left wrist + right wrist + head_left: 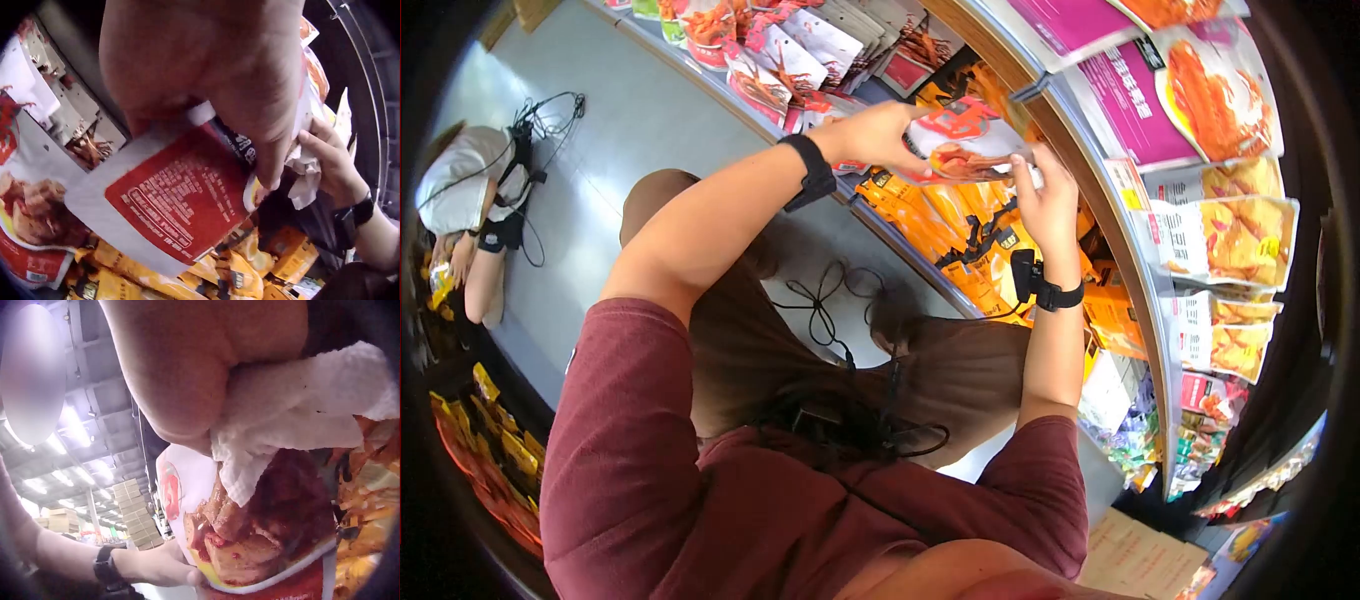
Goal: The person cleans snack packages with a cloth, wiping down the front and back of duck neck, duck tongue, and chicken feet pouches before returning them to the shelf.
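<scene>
A white and red food package (975, 130) is gripped at one end by my left hand (878, 138) in the head view. Its red printed panel (181, 194) faces the left wrist camera, under my left hand (206, 69). My right hand (1048, 200) is at the package's other end, pinching a crumpled white tissue (304, 178). In the right wrist view the tissue (281, 412) lies against the package's meat picture (244, 550), below my right hand (181, 369). My left hand (159, 565) holds the package's edge there.
Orange packets (940, 215) fill the shelf beneath the package, with more red and white packages (780, 60) beside them. An upper shelf edge (1100, 190) runs past my right hand. Cables (825, 310) hang near my legs. Another person (475, 180) crouches at the far left.
</scene>
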`<action>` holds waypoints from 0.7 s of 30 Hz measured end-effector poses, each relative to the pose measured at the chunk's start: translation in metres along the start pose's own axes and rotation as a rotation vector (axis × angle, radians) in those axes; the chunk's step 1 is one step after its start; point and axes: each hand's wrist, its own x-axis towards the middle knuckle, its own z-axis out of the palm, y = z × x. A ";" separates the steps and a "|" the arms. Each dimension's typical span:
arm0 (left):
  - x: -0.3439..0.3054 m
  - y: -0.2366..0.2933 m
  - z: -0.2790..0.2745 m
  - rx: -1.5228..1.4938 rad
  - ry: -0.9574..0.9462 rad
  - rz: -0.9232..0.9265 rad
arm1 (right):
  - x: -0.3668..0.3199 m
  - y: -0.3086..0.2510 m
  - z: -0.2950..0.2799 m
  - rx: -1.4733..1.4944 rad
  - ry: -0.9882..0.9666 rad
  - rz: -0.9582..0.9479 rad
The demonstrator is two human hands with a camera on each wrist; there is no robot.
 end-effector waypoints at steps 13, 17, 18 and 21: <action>-0.009 0.082 0.004 -0.473 0.010 0.068 | -0.057 -0.015 -0.079 0.365 0.629 -0.199; -0.023 0.124 -0.006 -0.720 -0.046 -0.017 | -0.062 -0.013 -0.076 0.839 0.623 -0.147; -0.024 0.128 -0.005 -0.784 0.011 -0.010 | -0.061 -0.020 -0.072 1.015 0.624 0.014; -0.029 0.133 0.000 -0.900 0.065 -0.026 | -0.062 -0.033 -0.056 1.328 0.562 0.267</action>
